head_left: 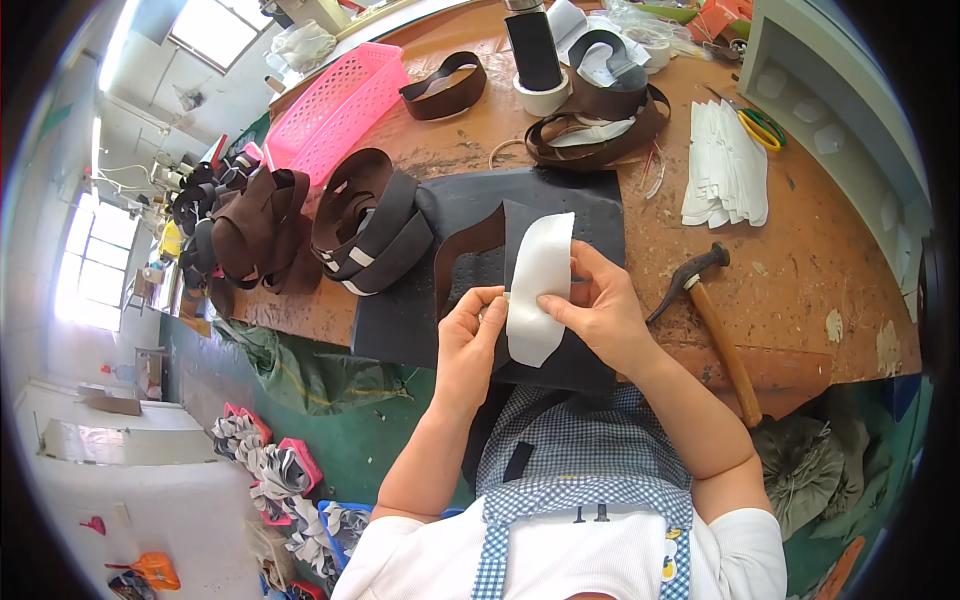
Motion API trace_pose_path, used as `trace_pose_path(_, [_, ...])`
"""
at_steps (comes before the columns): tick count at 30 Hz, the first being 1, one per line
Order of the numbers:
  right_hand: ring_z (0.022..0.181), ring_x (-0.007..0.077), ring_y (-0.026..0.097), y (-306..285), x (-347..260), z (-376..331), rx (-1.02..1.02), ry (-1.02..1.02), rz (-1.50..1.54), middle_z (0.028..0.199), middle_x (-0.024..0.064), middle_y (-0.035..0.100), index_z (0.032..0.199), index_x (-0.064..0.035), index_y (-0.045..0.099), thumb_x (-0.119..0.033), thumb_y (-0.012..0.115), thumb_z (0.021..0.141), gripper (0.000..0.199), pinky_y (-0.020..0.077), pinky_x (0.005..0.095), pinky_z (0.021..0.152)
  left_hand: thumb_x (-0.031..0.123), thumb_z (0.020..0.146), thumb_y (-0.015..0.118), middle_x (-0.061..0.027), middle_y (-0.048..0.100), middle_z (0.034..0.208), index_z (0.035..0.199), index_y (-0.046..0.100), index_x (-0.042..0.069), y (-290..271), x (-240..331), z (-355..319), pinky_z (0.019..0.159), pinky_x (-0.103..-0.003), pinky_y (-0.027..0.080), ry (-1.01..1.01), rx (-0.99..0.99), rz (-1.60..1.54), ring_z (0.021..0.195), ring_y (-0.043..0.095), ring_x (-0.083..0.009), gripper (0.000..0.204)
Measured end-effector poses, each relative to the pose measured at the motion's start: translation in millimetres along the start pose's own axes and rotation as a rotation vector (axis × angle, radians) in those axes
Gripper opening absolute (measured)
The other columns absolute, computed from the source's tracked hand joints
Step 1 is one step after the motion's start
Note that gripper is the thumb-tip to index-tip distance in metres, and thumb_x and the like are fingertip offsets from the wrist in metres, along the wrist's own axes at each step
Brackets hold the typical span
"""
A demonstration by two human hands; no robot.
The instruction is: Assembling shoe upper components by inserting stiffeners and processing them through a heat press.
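My right hand (605, 310) is closed on a curved white piece (542, 285) of smooth sheet material, thumb on its face and fingers behind. At the white piece's left edge my left hand (468, 335) pinches, thumb against forefinger; a tiny pale bit shows at its fingertips. Behind the white piece stands a dark brown and grey band (470, 237), bent in a curve to the left. Its lower end is hidden by my left hand. Both hands are above a black mat (400, 320) at the table's near edge.
A hammer (715, 340) lies right of my right hand. Beyond it are stacked white pieces (725, 165) and green-yellow-handled scissors (762, 130). Coiled dark bands (365, 220) stand left, near a pink basket (335, 105). More bands (600, 130) and a black-bodied bottle (535, 50) stand at the back.
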State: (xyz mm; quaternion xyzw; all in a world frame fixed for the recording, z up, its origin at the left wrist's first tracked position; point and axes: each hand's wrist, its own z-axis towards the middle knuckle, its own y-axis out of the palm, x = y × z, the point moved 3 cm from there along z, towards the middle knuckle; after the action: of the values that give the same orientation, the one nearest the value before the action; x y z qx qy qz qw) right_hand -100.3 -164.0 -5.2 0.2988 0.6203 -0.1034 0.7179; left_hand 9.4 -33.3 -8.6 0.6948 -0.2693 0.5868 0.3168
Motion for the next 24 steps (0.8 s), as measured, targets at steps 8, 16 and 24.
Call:
trace_pose_path(8, [0.096,0.0175,0.067,3.9,1.9,-3.9,0.013,-0.022,-0.057,0.112,0.0108,0.062,0.124,0.0008,0.050,0.004,0.065,0.083,0.043,0.0559,0.0286,0.081,0.012,0.096,0.060,-0.0045,0.067,0.091,0.111,0.058,-0.005,0.7,3.6,-5.4,0.072,-0.020,0.048,0.012,0.033,0.020,0.081,0.060,-0.0054,0.022])
trace_pose_path(16, [0.090,0.0121,0.066,-0.9,-16.6,3.2,0.006,-0.130,-0.238,0.101,0.0084,0.068,0.126,-0.0041,0.052,0.001,0.069,0.081,0.049,0.0540,0.0239,0.073,0.005,0.090,0.066,-0.0092,0.070,0.096,0.117,0.057,-0.008,2.7,10.6,-12.4,0.075,-0.022,0.052,0.000,-0.045,0.069,0.083,0.065,-0.0087,0.031])
trace_pose_path(24, [0.092,0.0113,0.064,-1.8,-10.5,9.9,0.046,-0.137,-0.159,0.100,0.0071,0.068,0.128,-0.0078,0.053,0.000,0.071,0.080,0.052,0.0535,0.0245,0.073,0.002,0.089,0.067,-0.0118,0.069,0.101,0.129,0.052,-0.009,1.1,7.6,-15.4,0.080,-0.024,0.053,0.004,-0.051,-0.012,0.088,0.065,-0.0110,0.044])
